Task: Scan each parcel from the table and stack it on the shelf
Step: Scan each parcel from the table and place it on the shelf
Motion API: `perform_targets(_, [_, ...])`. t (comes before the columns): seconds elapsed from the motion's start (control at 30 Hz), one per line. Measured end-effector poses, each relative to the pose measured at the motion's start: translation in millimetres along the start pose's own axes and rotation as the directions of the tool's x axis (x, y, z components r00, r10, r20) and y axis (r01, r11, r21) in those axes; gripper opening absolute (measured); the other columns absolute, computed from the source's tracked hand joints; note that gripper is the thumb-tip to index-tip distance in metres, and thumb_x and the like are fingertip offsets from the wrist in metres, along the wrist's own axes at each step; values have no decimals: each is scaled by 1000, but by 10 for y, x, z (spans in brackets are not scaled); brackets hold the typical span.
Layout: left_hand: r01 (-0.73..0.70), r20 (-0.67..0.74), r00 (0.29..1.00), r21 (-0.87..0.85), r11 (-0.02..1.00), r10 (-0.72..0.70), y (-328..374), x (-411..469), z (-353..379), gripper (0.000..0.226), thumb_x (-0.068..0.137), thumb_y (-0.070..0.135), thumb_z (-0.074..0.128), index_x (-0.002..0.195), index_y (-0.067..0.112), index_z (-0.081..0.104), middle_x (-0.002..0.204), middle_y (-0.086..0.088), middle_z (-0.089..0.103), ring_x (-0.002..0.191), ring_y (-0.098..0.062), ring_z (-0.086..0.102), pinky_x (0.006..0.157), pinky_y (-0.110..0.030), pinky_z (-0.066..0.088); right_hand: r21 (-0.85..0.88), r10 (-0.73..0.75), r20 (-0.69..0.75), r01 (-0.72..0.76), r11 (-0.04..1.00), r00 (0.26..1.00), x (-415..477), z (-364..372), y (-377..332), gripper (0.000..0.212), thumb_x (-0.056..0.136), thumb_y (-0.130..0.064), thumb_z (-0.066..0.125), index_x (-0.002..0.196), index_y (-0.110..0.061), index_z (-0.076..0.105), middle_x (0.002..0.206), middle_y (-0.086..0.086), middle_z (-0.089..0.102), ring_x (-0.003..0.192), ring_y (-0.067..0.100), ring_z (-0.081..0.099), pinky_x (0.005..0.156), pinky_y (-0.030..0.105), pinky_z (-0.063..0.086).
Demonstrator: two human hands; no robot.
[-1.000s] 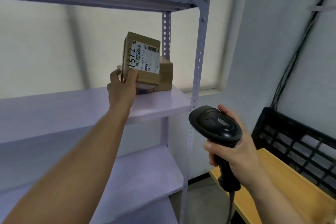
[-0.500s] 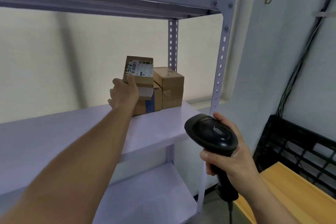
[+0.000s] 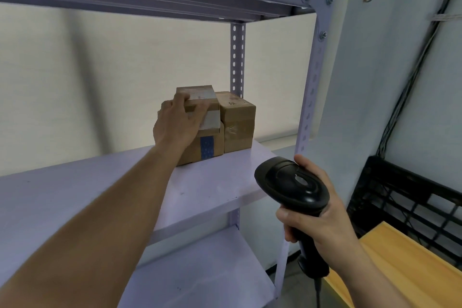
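Lavender steel shelving (image 3: pixel 75 195) fills the frame, with three cardboard parcels grouped at the far right of its middle board. Your left hand (image 3: pixel 177 125) grips the top parcel (image 3: pixel 200 93), fingers curled over its near edge. It lies label-up on a blue-taped parcel (image 3: pixel 215 145), long axis unclear. A third parcel (image 3: pixel 238 122) touches both on the right. Your right hand (image 3: pixel 322 225) wraps the one black scanner (image 3: pixel 292 182) by its handle. One black crate (image 3: pixel 400 195) stands at the wooden table's (image 3: pixel 400 262) far edge, contents hidden.

Left hand (image 3: pixel 178 123) outstretched, right hand (image 3: pixel 321 224) low, both gripping.
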State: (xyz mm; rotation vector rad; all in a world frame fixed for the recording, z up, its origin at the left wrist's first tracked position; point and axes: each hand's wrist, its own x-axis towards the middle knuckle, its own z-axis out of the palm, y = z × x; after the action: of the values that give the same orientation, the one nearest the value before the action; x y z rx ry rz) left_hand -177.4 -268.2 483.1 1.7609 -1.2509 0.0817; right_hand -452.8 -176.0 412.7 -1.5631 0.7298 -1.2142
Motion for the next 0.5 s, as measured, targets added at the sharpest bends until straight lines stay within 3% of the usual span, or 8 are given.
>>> perform_targets(0.13, [13, 68, 998, 43, 999, -16, -15, 48, -19, 73, 79, 41, 65, 142, 27, 31, 138, -6, 39, 120, -28, 48, 92, -41, 45, -12, -4, -21, 4, 1000, 1000, 21, -11, 22, 88, 72, 15, 74, 118, -58, 55, 107, 20, 59, 52, 33, 57, 52, 37, 54])
perform_targets(0.33, [1, 50, 999, 47, 999, -3, -7, 145, 113, 62, 86, 36, 59, 141, 25, 32, 134, -10, 44, 117, -33, 50, 87, -42, 45, -4, -12, -43, 12, 1000, 999, 8, 17, 61, 84, 65, 2, 78, 120, -57, 54, 105, 18, 59, 51, 30, 57, 52, 36, 53])
perform_targets(0.5, [-27, 44, 999, 62, 998, 25, -1, 185, 177, 60, 90, 35, 58, 143, 22, 33, 136, -13, 44, 119, -32, 50, 85, -41, 43, 15, -11, -78, 12, 1000, 997, -33, -1, 102, 85, 64, 5, 78, 121, -54, 55, 98, 16, 61, 50, 34, 55, 50, 37, 51])
